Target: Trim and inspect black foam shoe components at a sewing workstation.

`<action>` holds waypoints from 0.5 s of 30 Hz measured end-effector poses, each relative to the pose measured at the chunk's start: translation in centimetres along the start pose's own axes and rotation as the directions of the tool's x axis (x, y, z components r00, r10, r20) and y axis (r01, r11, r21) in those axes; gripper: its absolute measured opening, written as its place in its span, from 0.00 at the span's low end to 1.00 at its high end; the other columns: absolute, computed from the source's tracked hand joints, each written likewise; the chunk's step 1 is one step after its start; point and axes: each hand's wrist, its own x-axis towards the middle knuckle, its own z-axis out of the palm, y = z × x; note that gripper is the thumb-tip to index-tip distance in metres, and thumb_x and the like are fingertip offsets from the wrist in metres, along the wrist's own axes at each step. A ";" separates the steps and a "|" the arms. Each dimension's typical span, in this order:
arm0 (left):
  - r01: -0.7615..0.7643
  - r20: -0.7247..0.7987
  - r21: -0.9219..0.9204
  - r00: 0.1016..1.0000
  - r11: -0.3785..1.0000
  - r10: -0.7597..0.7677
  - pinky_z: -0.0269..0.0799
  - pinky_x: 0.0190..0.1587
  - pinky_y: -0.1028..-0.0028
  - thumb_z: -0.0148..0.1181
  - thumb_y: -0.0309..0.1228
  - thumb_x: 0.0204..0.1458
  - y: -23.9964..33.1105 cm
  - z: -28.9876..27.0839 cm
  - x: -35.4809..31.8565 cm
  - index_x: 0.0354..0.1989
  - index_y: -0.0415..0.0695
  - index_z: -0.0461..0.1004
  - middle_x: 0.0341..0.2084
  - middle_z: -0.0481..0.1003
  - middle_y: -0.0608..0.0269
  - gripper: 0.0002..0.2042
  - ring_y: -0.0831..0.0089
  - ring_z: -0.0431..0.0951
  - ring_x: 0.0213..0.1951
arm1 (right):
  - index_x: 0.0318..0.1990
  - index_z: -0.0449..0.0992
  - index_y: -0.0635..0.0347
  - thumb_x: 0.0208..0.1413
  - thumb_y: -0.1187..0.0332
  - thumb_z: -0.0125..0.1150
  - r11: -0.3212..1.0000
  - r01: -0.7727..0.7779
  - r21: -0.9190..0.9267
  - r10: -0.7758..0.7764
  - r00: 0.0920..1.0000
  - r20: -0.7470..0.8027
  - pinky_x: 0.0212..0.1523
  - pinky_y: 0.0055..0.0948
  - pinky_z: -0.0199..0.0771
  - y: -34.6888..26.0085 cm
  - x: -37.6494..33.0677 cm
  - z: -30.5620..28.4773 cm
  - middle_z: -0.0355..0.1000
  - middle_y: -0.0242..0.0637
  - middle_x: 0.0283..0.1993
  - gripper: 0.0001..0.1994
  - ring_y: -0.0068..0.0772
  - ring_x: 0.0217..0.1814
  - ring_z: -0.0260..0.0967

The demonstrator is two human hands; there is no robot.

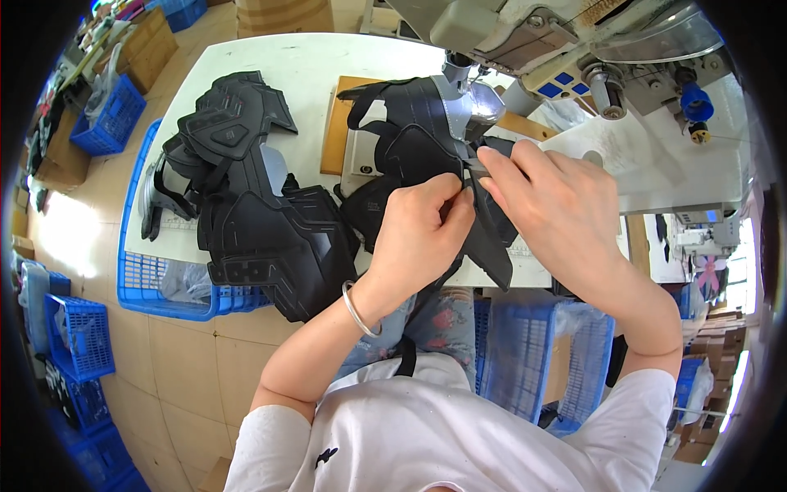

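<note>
My left hand (422,234) is closed in a pinch on the edge of a black padded piece (414,152), which has moulded panels and a dark strap loop. This piece lies under the sewing machine head (525,49), near its lit needle area. Just to the right, my right hand (553,205) is closed, thumb and forefinger together at the same piece. A small greyish sliver shows at those fingertips; its kind is hidden by the fingers. A pointed black flap (490,254) hangs down between the hands.
Several similar black padded pieces (262,230) are piled on the left of the white table (307,61). A blue basket (164,299) sits below the table's left edge, and another blue crate (512,353) is beside my legs. More blue crates (78,336) and cardboard boxes line the floor at left.
</note>
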 end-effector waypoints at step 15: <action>-0.008 0.047 -0.142 0.999 0.990 0.015 0.54 0.20 0.73 0.56 0.25 0.56 -1.2 -2.0 -1.1 0.22 0.36 0.63 0.13 0.58 0.60 0.13 0.79 0.54 0.18 | 0.31 0.75 0.52 0.41 0.67 0.64 0.998 0.052 0.039 -0.051 0.998 -0.023 0.20 0.23 0.65 0.4 -0.6 -0.7 0.62 0.23 0.23 0.08 0.20 0.21 0.66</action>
